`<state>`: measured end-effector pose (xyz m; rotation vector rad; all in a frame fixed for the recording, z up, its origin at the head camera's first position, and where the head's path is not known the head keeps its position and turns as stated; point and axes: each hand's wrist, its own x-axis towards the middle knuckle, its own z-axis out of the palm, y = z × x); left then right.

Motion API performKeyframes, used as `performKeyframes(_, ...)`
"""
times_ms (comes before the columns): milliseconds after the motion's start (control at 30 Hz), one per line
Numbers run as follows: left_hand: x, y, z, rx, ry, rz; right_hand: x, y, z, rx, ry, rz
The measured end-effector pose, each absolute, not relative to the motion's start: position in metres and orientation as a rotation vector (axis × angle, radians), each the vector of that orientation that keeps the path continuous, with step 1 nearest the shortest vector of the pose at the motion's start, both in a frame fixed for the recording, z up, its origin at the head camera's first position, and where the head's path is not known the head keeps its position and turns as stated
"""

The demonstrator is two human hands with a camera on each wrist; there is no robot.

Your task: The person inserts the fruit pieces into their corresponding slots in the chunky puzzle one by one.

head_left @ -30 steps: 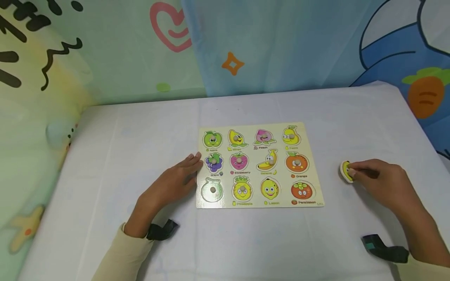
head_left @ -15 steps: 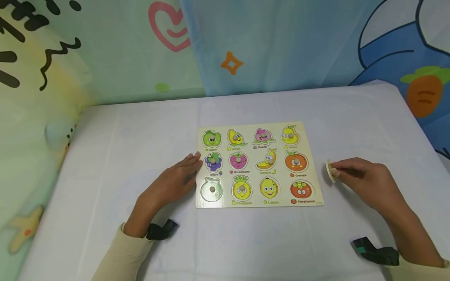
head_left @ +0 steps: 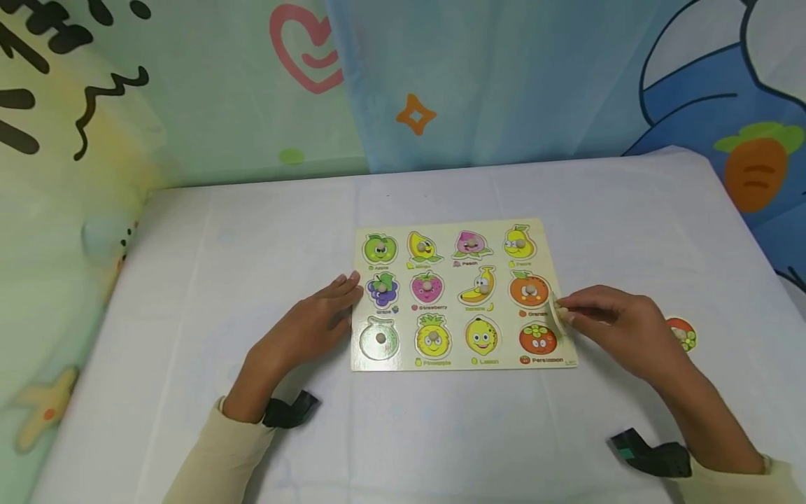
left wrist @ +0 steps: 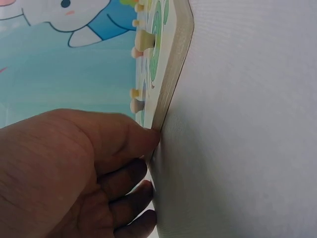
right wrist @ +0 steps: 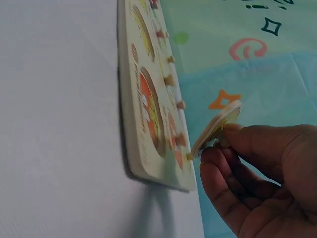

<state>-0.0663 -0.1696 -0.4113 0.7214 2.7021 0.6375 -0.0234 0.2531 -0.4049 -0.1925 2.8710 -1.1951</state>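
A wooden fruit puzzle board [head_left: 450, 366] lies on the white table. My left hand [head_left: 308, 329] rests against its left edge, and in the left wrist view the thumb [left wrist: 141, 141] touches the board's side. My right hand [head_left: 623, 329] pinches a thin yellow puzzle piece [head_left: 557, 315] by its knob, tilted on edge over the board's right side. The right wrist view shows that piece [right wrist: 218, 129] raised above the board. The lemon recess [head_left: 483, 337] and the persimmon recess [head_left: 538, 339] show printed pictures and no knobs; the other fruits have knobs.
A red round puzzle piece [head_left: 682, 332] lies on the table, partly hidden behind my right wrist. A patterned cloth backdrop [head_left: 504, 84] hangs along the back and left side. Each wrist wears a black camera mount [head_left: 651, 455].
My right hand has carried the yellow piece left from the table's right side to the board's right edge, uncovering the red piece. My left hand has stayed put.
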Motion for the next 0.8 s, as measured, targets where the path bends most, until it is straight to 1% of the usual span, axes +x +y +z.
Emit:
performKeyframes(100,-0.067,-0.170,-0.411,0.714,2.702,0.630,-0.023,0.243,-0.408,-0.266,2.801,-1.219)
performKeyframes(267,-0.067,-0.170,-0.410,0.688,2.678,0.641,-0.023,0.226,-0.411,-0.287,2.717,-1.236)
performKeyframes(433,-0.067,-0.170,-0.411,0.671,2.680,0.629,-0.024,0.211,-0.413,-0.368,2.685,-1.271)
performKeyframes(800,-0.067,-0.169,-0.412,0.688,2.693,0.623,-0.028,0.193,-0.415,-0.463,2.617,-1.286)
